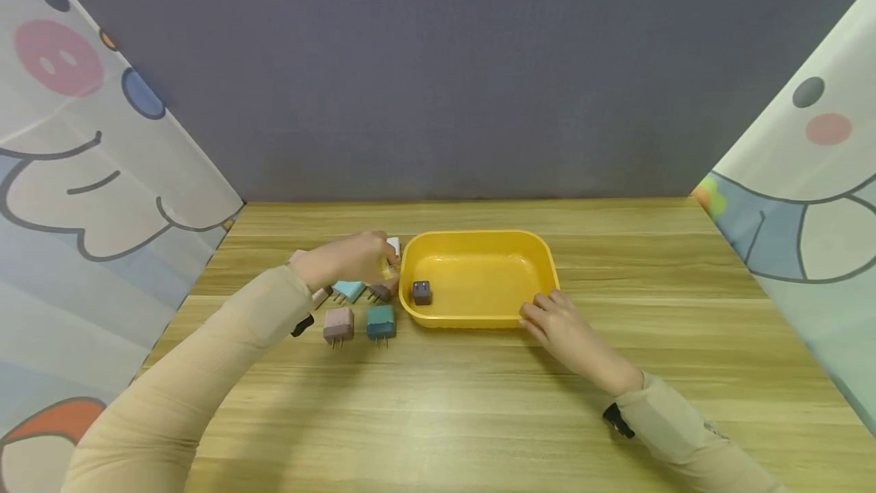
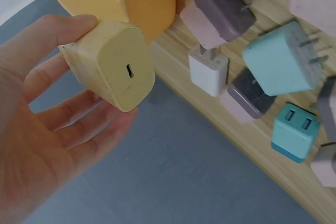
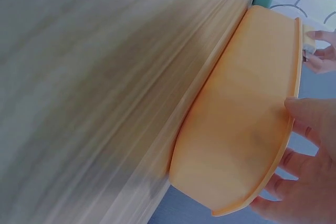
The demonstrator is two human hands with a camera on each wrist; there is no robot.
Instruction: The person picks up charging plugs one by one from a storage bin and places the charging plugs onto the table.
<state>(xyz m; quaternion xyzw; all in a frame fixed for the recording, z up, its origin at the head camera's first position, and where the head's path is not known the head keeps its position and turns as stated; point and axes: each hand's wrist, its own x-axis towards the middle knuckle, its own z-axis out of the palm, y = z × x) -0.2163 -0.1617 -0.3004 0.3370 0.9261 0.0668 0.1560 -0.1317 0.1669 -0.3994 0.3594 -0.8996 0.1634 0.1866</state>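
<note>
My left hand (image 1: pixel 356 256) pinches a pale yellow charger plug (image 2: pixel 113 66) between thumb and fingers, just off the left end of the yellow plastic basin (image 1: pixel 479 322). In the left wrist view the charger's single port faces the camera. My right hand (image 1: pixel 571 335) grips the basin's rim at its front right corner, thumb on the outer wall and fingers over the edge. A dark charger plug (image 1: pixel 421 293) lies inside the basin at the left, prongs up.
More charger plugs lie left of the basin: a pink-and-mauve one (image 1: pixel 338 324), a teal one (image 1: pixel 381 322), a light blue one (image 1: pixel 349 291) and a white one (image 2: pixel 208 71). A grey wall (image 1: pixel 465 97) rises behind the wooden table (image 1: pixel 445 417), with printed cloth at both sides.
</note>
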